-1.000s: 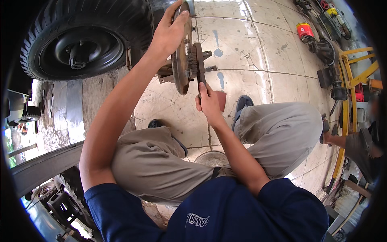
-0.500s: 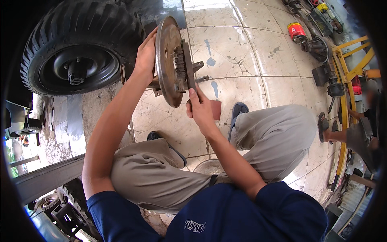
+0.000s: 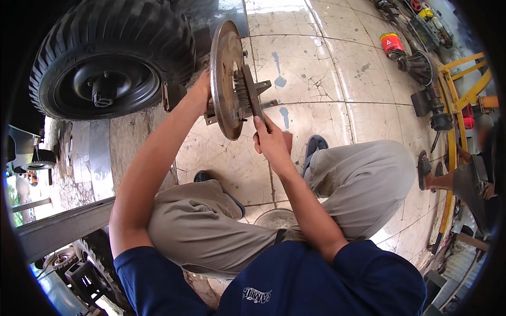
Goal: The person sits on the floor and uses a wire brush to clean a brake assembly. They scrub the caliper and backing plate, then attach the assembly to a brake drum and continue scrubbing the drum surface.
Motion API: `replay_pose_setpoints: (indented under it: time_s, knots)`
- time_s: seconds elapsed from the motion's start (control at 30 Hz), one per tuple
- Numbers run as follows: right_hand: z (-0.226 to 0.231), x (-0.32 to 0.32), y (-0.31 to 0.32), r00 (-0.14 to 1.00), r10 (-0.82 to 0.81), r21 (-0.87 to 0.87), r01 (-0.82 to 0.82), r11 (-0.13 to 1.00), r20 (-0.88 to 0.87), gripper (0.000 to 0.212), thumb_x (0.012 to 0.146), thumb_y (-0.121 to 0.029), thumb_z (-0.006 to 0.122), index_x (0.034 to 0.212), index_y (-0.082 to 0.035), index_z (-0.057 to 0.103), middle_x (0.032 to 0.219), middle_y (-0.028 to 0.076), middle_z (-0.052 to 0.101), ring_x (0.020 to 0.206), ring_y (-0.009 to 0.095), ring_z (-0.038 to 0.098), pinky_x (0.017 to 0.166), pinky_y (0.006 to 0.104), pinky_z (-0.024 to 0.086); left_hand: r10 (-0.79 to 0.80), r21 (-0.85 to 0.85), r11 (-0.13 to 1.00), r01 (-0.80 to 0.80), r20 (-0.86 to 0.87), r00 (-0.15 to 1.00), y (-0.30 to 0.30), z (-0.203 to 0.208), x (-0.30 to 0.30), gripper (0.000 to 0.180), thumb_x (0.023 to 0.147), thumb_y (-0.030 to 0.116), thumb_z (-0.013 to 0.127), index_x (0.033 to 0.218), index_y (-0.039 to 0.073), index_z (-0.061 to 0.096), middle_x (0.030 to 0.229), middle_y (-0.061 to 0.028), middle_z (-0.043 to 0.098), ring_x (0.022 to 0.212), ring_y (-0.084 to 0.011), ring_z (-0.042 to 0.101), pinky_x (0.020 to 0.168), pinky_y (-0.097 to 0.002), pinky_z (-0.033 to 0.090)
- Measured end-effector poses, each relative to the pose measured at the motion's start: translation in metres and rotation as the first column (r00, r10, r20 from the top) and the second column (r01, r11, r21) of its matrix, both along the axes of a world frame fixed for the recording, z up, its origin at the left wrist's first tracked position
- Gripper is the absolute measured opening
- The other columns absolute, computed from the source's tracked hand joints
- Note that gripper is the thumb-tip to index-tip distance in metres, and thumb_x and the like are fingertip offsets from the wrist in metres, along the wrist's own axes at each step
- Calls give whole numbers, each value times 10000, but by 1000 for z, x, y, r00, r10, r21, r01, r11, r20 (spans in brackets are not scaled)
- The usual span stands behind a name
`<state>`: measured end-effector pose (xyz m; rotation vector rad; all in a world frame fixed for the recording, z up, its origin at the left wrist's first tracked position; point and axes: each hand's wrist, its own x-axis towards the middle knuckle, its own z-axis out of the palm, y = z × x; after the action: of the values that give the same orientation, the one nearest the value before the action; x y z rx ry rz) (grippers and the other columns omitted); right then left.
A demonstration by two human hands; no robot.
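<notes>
A round metal disc (image 3: 224, 84) with a worn brown face, studs and a toothed centre stands upright on edge in front of me. My left hand (image 3: 202, 88) is at the disc's back on the left side, its fingers hidden behind it. With my right hand (image 3: 272, 138) I grip a dark flat bar (image 3: 251, 92), shaped like a file, at its lower end. The bar slants up across the toothed centre (image 3: 240, 87); whether it touches the teeth I cannot tell. A reddish-brown piece (image 3: 288, 141) shows beside my right hand, mostly covered by it.
A big tractor-type tyre (image 3: 113, 63) stands at the upper left. Metal brackets (image 3: 263, 87) stick out beyond the disc. On the right are a red can (image 3: 391, 44), an axle part (image 3: 416, 67) and a yellow frame (image 3: 452, 131), with another person's leg (image 3: 440, 181) beside it.
My left hand has slid down from the disc's upper rim to behind it. The bar has shifted slightly against the centre, and my right hand now covers more of the reddish-brown piece.
</notes>
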<state>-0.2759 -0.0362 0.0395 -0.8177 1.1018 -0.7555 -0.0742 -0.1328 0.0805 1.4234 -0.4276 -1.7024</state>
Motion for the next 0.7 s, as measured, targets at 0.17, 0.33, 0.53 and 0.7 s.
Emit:
replay_pose_setpoints:
  time_s: [0.17, 0.33, 0.53, 0.7]
  knots:
    - [-4, 0, -2, 999, 35, -80, -36, 996, -21, 514, 1026, -350, 555, 1451, -72, 475, 638, -13, 459, 487, 60, 402, 435, 237, 333, 62, -47, 997, -67, -111, 992, 1, 11, -5, 500, 989, 410, 458, 1353, 78, 539, 1251, -144, 616, 1082, -301, 620, 946, -504, 504]
    - [1, 8, 5, 1000, 20, -123, -19, 992, 9, 501, 1025, -322, 555, 1453, -74, 475, 657, -42, 463, 525, 44, 399, 469, 233, 335, -16, -96, 995, -5, -220, 975, -4, -17, 27, 483, 980, 381, 472, 1357, 86, 534, 1257, -172, 606, 1068, -356, 623, 940, -576, 489]
    - [-17, 15, -4, 994, -52, -143, 38, 989, -92, 484, 1033, -328, 545, 1445, -84, 479, 589, -36, 439, 457, 48, 382, 430, 224, 312, -23, -100, 995, 3, -191, 981, -11, -31, 22, 487, 959, 358, 501, 1351, 71, 528, 1218, -166, 615, 1009, -341, 641, 881, -560, 525]
    - [-10, 23, -2, 997, -74, -135, 74, 988, 9, 455, 1040, -331, 523, 1429, -96, 496, 582, -31, 428, 458, 52, 383, 441, 227, 313, -25, -109, 994, 16, -76, 997, -11, -34, 21, 459, 968, 356, 490, 1335, 83, 538, 1161, -141, 634, 973, -316, 654, 841, -532, 549]
